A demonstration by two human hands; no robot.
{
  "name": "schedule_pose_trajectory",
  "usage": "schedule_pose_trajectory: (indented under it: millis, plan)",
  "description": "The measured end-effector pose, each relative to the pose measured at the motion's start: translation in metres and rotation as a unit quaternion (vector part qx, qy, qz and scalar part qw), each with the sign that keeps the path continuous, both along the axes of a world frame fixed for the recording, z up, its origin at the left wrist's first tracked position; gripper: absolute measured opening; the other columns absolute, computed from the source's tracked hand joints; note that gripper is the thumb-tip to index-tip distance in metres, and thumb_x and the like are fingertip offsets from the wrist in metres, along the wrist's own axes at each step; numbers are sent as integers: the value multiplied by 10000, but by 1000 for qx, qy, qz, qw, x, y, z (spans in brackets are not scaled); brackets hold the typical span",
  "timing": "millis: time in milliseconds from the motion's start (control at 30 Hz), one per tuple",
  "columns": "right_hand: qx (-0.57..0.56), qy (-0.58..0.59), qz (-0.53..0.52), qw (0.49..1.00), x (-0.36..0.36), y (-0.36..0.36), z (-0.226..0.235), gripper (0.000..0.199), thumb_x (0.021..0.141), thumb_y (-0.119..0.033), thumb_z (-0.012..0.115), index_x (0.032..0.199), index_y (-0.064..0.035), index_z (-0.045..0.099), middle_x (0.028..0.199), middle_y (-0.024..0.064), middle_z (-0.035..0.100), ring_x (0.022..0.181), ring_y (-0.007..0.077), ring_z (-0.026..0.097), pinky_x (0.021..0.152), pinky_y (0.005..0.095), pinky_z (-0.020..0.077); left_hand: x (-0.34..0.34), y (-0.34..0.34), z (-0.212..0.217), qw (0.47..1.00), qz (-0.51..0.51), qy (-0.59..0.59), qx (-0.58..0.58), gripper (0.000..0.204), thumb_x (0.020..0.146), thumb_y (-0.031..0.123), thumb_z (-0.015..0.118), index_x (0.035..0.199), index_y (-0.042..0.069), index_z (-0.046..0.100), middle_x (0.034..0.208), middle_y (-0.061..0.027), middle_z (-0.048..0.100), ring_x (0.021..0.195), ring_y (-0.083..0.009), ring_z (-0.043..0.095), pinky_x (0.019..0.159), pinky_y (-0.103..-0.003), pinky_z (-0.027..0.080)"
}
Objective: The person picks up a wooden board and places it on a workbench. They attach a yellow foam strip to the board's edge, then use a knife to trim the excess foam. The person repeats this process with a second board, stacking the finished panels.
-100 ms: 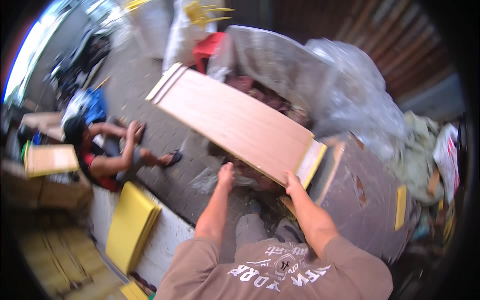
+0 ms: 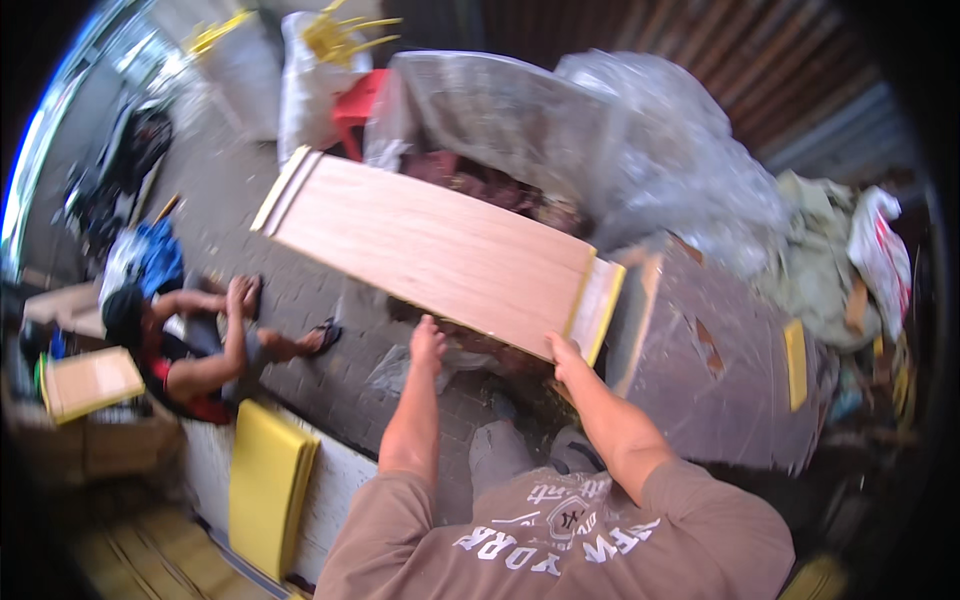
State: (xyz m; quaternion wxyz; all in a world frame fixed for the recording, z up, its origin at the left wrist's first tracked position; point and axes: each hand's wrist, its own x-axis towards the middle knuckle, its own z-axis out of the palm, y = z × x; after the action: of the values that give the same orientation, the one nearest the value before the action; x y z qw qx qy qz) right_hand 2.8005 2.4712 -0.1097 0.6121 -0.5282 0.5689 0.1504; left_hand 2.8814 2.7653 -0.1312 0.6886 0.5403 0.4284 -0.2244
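Observation:
A long pale wooden panel (image 2: pixel 430 235) with yellow edges and a stepped strip at each end slants across the middle. My right hand (image 2: pixel 566 360) grips its near edge by the right end, thumb on top. Just below the panel's near long edge is my left hand (image 2: pixel 428 342), its fingers curled closed. What it holds, if anything, is hidden. Whether it touches the panel, I cannot tell. Past the panel's right end stands a large brown-grey covered block (image 2: pixel 710 360), with a yellow piece (image 2: pixel 796 365) on it.
Yellow boards (image 2: pixel 265 485) lean on a white surface (image 2: pixel 345 470) at left. A seated person (image 2: pixel 205 350) is on the left, near a small yellow-edged panel (image 2: pixel 95 383). Clear plastic sheeting (image 2: pixel 680 160), a red stool (image 2: pixel 357 112) and white sacks (image 2: pixel 310 100) stand behind the panel.
The whole view has shifted, so most things sit further left. My left hand is a little closer to the panel's edge. My right hand keeps its grip.

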Motion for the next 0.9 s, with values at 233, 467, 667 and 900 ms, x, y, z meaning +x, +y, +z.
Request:
schedule_pose_trajectory:
  millis: [233, 467, 667, 900]
  plan:
    - [-23, -98, 5, 995, -8, 28, 94, 528, 807, -476, 783, 941, -45, 509, 960, 116, 617, 872, 198, 604, 679, 387, 515, 84, 76, -19, 946, 202, -134, -217, 402, 925, 452, 646, 1197, 158, 611, 1235, -30, 613, 1196, -252, 525, 1018, -460, 456]
    - [-269, -237, 40, 933, 17, 28, 127, 729, 815, -425, 778, 1296, -7, 424, 1151, 248, 613, 1076, 377, 613, 915, 450, 484, 154, 91, 22, 959, 87, -178, -203, 429, 1030, 288, 533, 1310, -36, 510, 1322, -177, 577, 1221, -306, 560, 1063, -461, 473]
    - [-210, -328, 11, 921, -47, -38, 192, 676, 812, -335, 756, 1306, 16, 455, 1181, 233, 591, 1128, 342, 573, 956, 439, 455, 96, 16, 149, 953, 69, -234, -182, 461, 992, 214, 587, 1342, -55, 453, 1332, -189, 548, 1242, -314, 539, 1077, -447, 459]
    - [-89, -487, -49, 867, -258, -167, 268, 468, 900, -167, 726, 1275, 3, 502, 1131, 86, 623, 1060, 137, 568, 939, 317, 454, -93, -91, 276, 907, -114, -290, -283, 620, 931, 344, 625, 1373, -62, 468, 1429, -206, 499, 1345, -342, 436, 1143, -461, 335]
